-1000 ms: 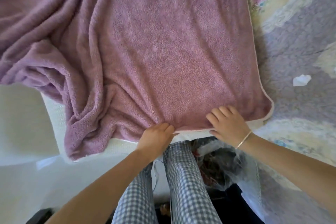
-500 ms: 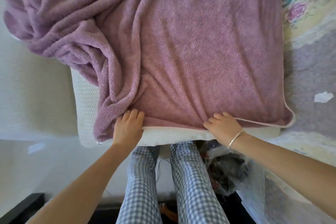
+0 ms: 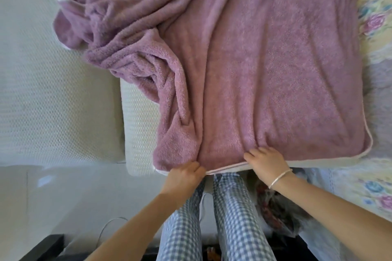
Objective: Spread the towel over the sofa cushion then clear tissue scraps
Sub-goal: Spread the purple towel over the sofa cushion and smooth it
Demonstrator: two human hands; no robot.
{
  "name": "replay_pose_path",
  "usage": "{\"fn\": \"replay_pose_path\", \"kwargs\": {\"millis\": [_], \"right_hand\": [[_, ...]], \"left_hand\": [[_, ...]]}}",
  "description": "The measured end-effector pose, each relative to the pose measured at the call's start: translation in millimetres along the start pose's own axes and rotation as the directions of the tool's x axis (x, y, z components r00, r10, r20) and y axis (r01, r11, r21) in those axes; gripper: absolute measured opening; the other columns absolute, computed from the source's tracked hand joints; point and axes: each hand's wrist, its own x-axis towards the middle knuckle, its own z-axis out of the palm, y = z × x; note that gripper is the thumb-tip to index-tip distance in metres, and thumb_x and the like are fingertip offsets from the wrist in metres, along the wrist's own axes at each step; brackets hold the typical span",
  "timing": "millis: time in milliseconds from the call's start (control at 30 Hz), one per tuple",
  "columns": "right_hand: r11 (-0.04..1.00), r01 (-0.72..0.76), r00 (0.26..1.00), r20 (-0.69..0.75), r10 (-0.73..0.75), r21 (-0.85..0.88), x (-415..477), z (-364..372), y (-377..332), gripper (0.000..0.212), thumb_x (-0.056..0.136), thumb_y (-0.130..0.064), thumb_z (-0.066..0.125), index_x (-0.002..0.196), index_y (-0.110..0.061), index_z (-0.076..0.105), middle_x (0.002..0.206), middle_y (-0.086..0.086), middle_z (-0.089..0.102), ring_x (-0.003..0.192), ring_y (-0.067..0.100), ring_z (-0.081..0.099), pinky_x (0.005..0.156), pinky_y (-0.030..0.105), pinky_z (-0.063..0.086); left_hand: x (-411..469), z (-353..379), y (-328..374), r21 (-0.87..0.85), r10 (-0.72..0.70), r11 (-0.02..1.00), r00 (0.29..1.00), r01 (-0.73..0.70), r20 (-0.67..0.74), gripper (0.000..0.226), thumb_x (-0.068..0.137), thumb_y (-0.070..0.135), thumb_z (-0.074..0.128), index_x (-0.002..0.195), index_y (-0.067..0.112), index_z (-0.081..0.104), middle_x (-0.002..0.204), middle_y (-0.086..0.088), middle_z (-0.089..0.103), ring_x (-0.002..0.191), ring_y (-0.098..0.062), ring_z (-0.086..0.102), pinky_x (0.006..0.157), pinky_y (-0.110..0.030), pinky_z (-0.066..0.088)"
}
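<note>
At the left, the sofa (image 3: 53,101) seat is bare, and a strip of the cushion (image 3: 140,125) beside it is uncovered too. The towel (image 3: 275,70) is heaped in folds over the cushion's far left part, and its near left corner stops short of the cushion's left edge.

A second ago the left hand (image 3: 183,177) sat close beside the right at the middle of the near hem. It then went left along the hem, and now it grips the hem just right of that bunched corner, fingers curled over the edge. The bunch looks much as it did half a second ago, so the pull to the left seems not yet made.

The right hand (image 3: 266,163) has shifted left along the hem since then. Its bent fingers are on the towel's edge, apparently pinching it at the cushion's front; the thumb is hidden. From there rightward the towel lies flat and reaches the cushion's right edge, its right corner well apart from the right hand.

By this, the right half looks done and the left half remains. The left hand is placed to draw the corner outward while the right anchors the hem.

At the far right lies the quilt (image 3: 377,27). The scrap seen on it earlier is now out of view, and clearing has likely yet to begin.
</note>
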Motion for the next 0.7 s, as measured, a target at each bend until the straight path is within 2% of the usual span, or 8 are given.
{"fn": "replay_pose_path", "kwargs": {"millis": [100, 200, 267, 333, 367, 467, 600, 700], "right_hand": [[0.990, -0.103, 0.994, 0.039, 0.099, 0.093, 8.5, -6.2, -2.2, 0.045, 0.012, -0.012, 0.086, 0.055, -0.014, 0.071, 0.048, 0.001, 0.064, 0.044, 0.019, 0.064, 0.046, 0.027, 0.054], [0.989, -0.089, 0.996, -0.021, 0.092, 0.117, 22.6, -44.6, -20.7, 0.035, 0.050, -0.019, 0.085, 0.082, -0.016, 0.072, 0.077, -0.002, 0.070, 0.071, 0.019, 0.068, 0.064, 0.033, 0.054], [0.958, -0.097, 0.993, -0.033, 0.110, 0.270, 38.6, -59.5, -34.0, 0.028, 0.089, -0.016, 0.054, 0.117, -0.015, 0.057, 0.114, 0.001, 0.062, 0.100, 0.021, 0.061, 0.078, 0.033, 0.047], [0.884, -0.100, 0.987, -0.065, 0.145, 0.456, 56.8, -69.2, -49.2, 0.032, 0.095, -0.014, 0.042, 0.126, -0.013, 0.049, 0.123, 0.005, 0.056, 0.096, 0.027, 0.061, 0.065, 0.032, 0.041], [0.854, -0.079, 0.978, -0.127, 0.167, 0.514, 66.6, -74.2, -55.8, 0.033, 0.094, -0.014, 0.042, 0.127, -0.013, 0.049, 0.124, 0.006, 0.055, 0.092, 0.030, 0.061, 0.061, 0.032, 0.039], [0.824, -0.053, 0.977, -0.141, 0.159, 0.564, 92.1, -88.9, -71.2, 0.035, 0.095, -0.017, 0.042, 0.130, -0.013, 0.045, 0.126, 0.007, 0.052, 0.099, 0.030, 0.060, 0.068, 0.037, 0.049], [0.789, -0.152, 0.983, 0.006, 0.184, 0.595, 115.7, -97.6, -76.8, 0.037, 0.094, -0.031, 0.047, 0.124, -0.011, 0.041, 0.122, 0.011, 0.057, 0.108, 0.031, 0.058, 0.077, 0.036, 0.049], [0.750, -0.263, 0.962, 0.105, 0.253, 0.607, 126.3, -101.0, -74.7, 0.043, 0.092, -0.035, 0.052, 0.121, -0.007, 0.038, 0.116, 0.014, 0.061, 0.105, 0.033, 0.060, 0.076, 0.036, 0.048]], "left_hand": [[-2.7, -6.7, -14.7, -0.050, -0.067, 0.997, 0.994, 0.063, -0.090, 0.004, 0.073, 0.018, 0.061, 0.072, 0.017, 0.058, 0.064, 0.001, 0.060, 0.056, -0.017, 0.056, 0.040, -0.023, 0.048], [10.8, -28.1, -29.0, -0.162, -0.341, 0.936, 0.916, 0.311, -0.209, 0.009, 0.085, 0.023, 0.044, 0.089, 0.017, 0.049, 0.086, -0.006, 0.060, 0.077, -0.015, 0.049, 0.051, -0.027, 0.047], [27.1, -48.0, -38.4, -0.372, -0.686, 0.716, 0.693, 0.591, -0.221, 0.014, 0.092, 0.016, 0.046, 0.103, 0.009, 0.050, 0.105, -0.013, 0.054, 0.084, -0.023, 0.056, 0.055, -0.031, 0.041], [43.8, -60.0, -53.1, -0.539, -0.888, 0.440, 0.438, 0.719, -0.140, 0.023, 0.094, 0.009, 0.044, 0.115, 0.000, 0.047, 0.119, -0.016, 0.050, 0.083, -0.031, 0.059, 0.061, -0.030, 0.036], [51.2, -63.1, -61.5, -0.610, -0.925, 0.324, 0.378, 0.723, -0.043, 0.025, 0.095, 0.009, 0.042, 0.119, 0.000, 0.045, 0.121, -0.016, 0.051, 0.080, -0.030, 0.059, 0.062, -0.030, 0.038], [65.6, -65.3, -78.3, -0.732, -0.881, 0.082, 0.393, 0.676, 0.264, 0.026, 0.096, 0.019, 0.047, 0.116, 0.003, 0.049, 0.112, -0.016, 0.060, 0.068, -0.020, 0.058, 0.061, -0.028, 0.049], [78.4, -67.9, -89.5, -0.733, -0.805, -0.038, 0.414, 0.679, 0.425, 0.015, 0.093, 0.021, 0.053, 0.100, 0.008, 0.054, 0.072, -0.003, 0.056, 0.058, -0.014, 0.049, 0.054, -0.021, 0.043], [86.9, -73.6, -94.8, -0.727, -0.733, -0.010, 0.490, 0.686, 0.472, 0.026, 0.091, 0.020, 0.056, 0.068, 0.013, 0.048, 0.061, 0.000, 0.046, 0.054, -0.011, 0.042, 0.049, -0.017, 0.037]]}}
